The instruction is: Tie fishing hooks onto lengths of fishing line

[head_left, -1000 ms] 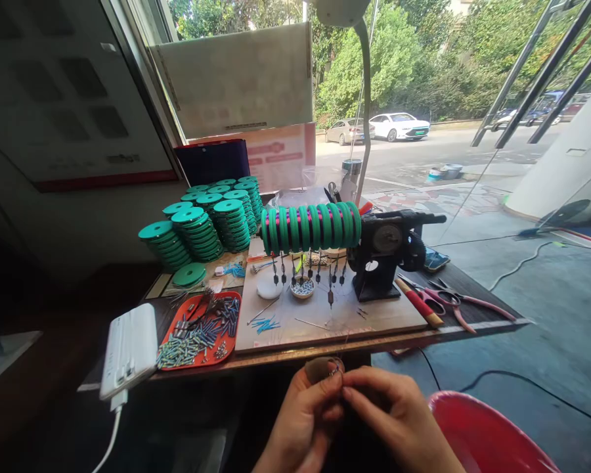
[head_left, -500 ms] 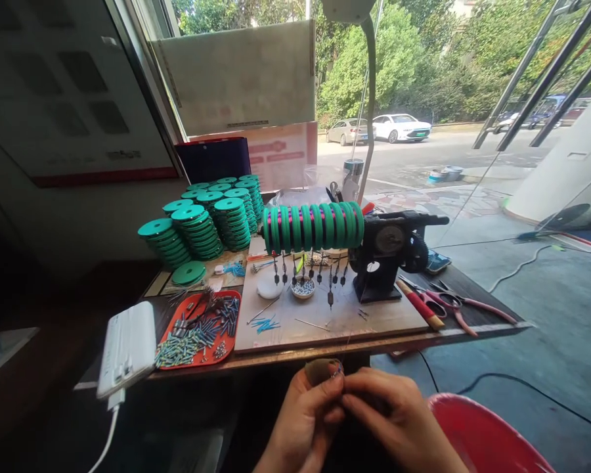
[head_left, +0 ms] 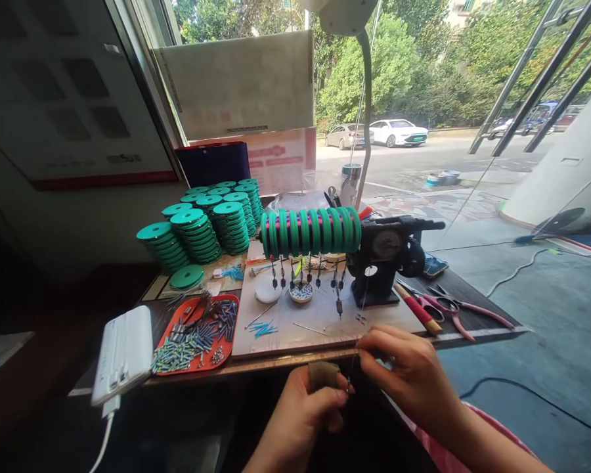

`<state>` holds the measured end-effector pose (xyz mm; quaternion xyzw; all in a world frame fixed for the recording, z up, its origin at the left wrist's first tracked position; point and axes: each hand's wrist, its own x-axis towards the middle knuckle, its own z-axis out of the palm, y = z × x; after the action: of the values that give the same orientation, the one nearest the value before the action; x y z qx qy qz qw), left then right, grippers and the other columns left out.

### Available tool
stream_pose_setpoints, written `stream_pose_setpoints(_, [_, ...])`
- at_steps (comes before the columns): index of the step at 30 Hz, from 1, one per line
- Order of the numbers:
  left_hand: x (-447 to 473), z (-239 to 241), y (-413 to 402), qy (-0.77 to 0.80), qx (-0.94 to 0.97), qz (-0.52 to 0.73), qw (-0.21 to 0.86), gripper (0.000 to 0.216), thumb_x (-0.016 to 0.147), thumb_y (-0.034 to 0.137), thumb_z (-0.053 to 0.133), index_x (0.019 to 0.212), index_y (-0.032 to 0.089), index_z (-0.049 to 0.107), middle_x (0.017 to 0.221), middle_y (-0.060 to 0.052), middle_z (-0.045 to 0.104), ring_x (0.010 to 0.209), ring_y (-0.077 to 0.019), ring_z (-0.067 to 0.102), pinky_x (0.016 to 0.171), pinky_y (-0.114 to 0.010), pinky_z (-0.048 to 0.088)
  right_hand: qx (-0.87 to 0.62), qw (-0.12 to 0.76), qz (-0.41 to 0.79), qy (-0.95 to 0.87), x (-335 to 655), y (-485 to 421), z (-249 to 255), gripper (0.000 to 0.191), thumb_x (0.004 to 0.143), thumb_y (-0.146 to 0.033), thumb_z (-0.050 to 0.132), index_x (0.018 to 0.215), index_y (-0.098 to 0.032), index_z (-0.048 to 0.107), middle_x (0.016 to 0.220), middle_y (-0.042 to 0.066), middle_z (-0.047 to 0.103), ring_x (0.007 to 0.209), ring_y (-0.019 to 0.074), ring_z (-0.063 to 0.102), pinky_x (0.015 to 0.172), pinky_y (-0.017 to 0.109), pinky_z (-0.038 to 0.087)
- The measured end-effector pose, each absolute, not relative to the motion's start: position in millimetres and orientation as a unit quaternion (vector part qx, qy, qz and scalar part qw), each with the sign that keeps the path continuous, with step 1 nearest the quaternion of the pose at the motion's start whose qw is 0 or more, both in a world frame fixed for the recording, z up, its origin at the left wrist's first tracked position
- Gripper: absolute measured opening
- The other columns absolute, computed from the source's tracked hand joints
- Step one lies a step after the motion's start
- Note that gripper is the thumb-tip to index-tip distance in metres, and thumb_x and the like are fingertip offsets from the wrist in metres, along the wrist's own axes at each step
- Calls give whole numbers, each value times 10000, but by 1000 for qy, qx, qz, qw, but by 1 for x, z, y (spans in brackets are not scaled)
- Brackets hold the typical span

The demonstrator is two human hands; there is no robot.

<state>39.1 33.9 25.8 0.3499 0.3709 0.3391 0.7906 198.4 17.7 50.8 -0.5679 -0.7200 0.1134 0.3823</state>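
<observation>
Below the table's front edge, my left hand (head_left: 311, 404) is closed, its thumb and index finger pinching a tiny metal piece (head_left: 349, 386) too small to name. A brownish wrap (head_left: 324, 374) covers part of that index finger. Up and to the right, my right hand (head_left: 404, 360) pinches a thin line that runs near the left fingertips. Above both hands, a row of green spools (head_left: 310, 231) wound with dark and pink line sits on the shaft of a black winding device (head_left: 385, 253). Several small dark weights (head_left: 339, 307) hang below the spools.
A red tray (head_left: 229, 341) of small parts stands left beside a white power bank (head_left: 123, 355). Stacks of green spools (head_left: 187, 226) rise behind. On the board (head_left: 305, 335) are a bowl of beads (head_left: 301, 292) and blue tubes (head_left: 263, 329). Scissors (head_left: 440, 303) and pliers (head_left: 482, 312) lie right.
My right hand has drawn up and right, away from the left, and a length of line shows between them. My left hand stays nearly in place. One hanging weight has swung right.
</observation>
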Motion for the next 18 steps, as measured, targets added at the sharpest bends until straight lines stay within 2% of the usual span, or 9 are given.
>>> stream_pose_setpoints(6, [44, 27, 39, 386, 409, 321, 762, 196, 583, 298, 698, 596, 140, 581, 531, 48, 425, 440, -61, 312, 422, -207, 246, -543, 373, 83, -748, 198, 17, 52, 216, 796, -191, 442, 617, -161, 560, 562, 12, 516, 521, 127, 493, 500, 236, 353])
stream_pose_setpoints(12, [45, 33, 43, 335, 408, 328, 783, 165, 638, 218, 656, 540, 136, 552, 494, 30, 468, 492, -92, 390, 522, -232, 282, -549, 383, 108, -735, 199, 17, 46, 192, 794, -197, 461, 624, -176, 548, 573, 0, 527, 526, 122, 497, 507, 230, 356])
stream_pose_setpoints(18, [41, 35, 44, 337, 391, 332, 789, 139, 620, 176, 653, 522, 139, 563, 504, 17, 533, 558, -112, 455, 630, -242, 322, -558, 362, 120, -737, 197, 19, 44, 182, 797, -206, 459, 640, -186, 549, 592, 3, 542, 542, 130, 512, 511, 231, 372])
